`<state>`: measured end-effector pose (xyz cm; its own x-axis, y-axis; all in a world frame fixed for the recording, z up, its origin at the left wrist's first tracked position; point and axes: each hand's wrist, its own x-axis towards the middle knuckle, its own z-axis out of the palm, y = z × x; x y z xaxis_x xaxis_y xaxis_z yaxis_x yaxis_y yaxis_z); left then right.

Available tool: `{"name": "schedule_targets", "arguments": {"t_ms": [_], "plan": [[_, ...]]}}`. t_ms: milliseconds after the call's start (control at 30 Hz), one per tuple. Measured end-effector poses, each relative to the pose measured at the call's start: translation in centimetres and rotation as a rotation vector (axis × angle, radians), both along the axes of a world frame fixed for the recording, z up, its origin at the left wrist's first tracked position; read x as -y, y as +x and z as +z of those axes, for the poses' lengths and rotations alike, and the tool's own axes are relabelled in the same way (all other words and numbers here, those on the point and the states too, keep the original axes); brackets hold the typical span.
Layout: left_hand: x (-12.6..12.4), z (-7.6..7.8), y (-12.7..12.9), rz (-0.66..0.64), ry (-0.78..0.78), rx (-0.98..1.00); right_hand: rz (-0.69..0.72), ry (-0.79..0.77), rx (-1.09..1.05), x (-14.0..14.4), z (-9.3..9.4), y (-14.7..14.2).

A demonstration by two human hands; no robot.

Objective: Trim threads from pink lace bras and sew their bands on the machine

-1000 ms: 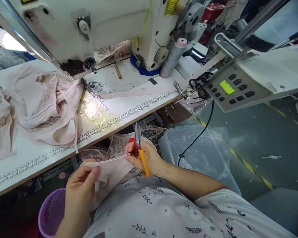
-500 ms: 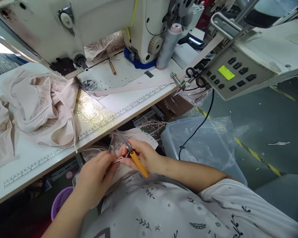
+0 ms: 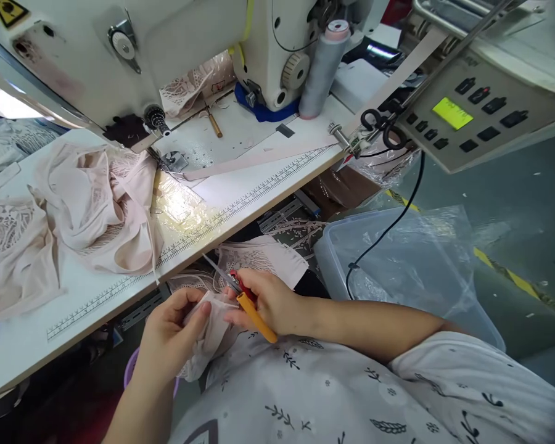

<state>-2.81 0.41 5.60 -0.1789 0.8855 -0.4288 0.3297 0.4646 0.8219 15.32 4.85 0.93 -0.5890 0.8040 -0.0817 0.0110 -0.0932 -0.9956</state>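
Observation:
My left hand (image 3: 178, 330) pinches a pale pink fabric piece (image 3: 210, 336) between thumb and fingers, just in front of my body. Close beside it, my right hand (image 3: 272, 302) is closed around a pair of scissors (image 3: 256, 314) with an orange and a red handle. The metal blades point up and to the left, toward the table edge. The right fingertips are at the fabric's edge; whether they grip it I cannot tell. Under the table edge, behind the hands, lies more pale lace fabric (image 3: 277, 256).
A sewing machine (image 3: 203, 31) stands on the white table (image 3: 240, 216), with pale lace garments (image 3: 92, 209) at left. A thread cone (image 3: 324, 71) and control panel (image 3: 467, 117) are at right. A clear plastic bin (image 3: 398, 246) sits below; a purple basket (image 3: 130, 368) is under my left arm.
My left hand has turned and now shows more of the fabric, its thumb on top. The scissors' blades and red handle show more clearly. The camera view has shifted left.

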Motion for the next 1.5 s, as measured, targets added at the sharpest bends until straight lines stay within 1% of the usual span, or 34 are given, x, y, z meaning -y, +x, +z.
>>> {"name": "schedule_targets", "arguments": {"t_ms": [100,200,267,333,400,433,467,533,600,633,700,767,933,1167,1300,1500], "plan": [[0.0,0.1,-0.4,-0.008,-0.019,0.092,0.010,0.033,0.036,0.1,0.4,0.0],[-0.1,0.2,-0.4,-0.001,-0.064,0.232,0.073,0.016,0.065,0.1,1.2,0.5],[0.0,0.2,-0.1,0.032,-0.118,0.309,0.109,-0.027,0.099,0.1,1.6,0.9],[0.0,0.0,0.5,0.070,-0.185,0.377,0.168,-0.112,0.110,-0.2,1.8,1.4],[0.0,-0.5,0.8,0.053,-0.227,0.414,0.266,-0.157,0.131,-0.8,1.7,1.9],[0.0,-0.8,0.9,0.018,-0.233,0.424,0.328,-0.125,0.169,-1.2,1.5,2.2],[0.0,-1.2,1.0,-0.024,-0.231,0.429,0.394,-0.051,0.230,-1.6,1.4,2.6],[-0.1,-1.9,0.9,-0.107,-0.220,0.433,0.541,0.161,0.396,-2.6,1.0,3.5],[-0.2,-2.3,0.9,-0.146,-0.217,0.427,0.688,0.314,0.529,-3.2,0.8,4.3],[-0.2,-2.4,0.9,-0.145,-0.217,0.411,0.748,0.349,0.570,-3.3,0.7,4.7],[-0.3,-2.4,0.9,-0.136,-0.215,0.360,0.817,0.379,0.621,-3.4,0.8,5.2],[-0.4,-2.3,1.0,-0.123,-0.212,0.317,0.826,0.397,0.661,-3.1,1.0,5.4],[-0.5,-2.5,1.2,-0.094,-0.203,0.295,0.762,0.426,0.809,-2.5,1.9,5.3],[-0.5,-2.7,1.1,-0.062,-0.167,0.312,0.700,0.389,0.866,-2.4,3.0,5.1],[-0.6,-2.6,1.1,-0.064,-0.173,0.351,0.712,0.359,0.873,-2.5,3.3,5.1],[-0.7,-2.8,1.1,-0.064,-0.177,0.382,0.769,0.375,0.915,-2.7,3.3,5.0]]}}
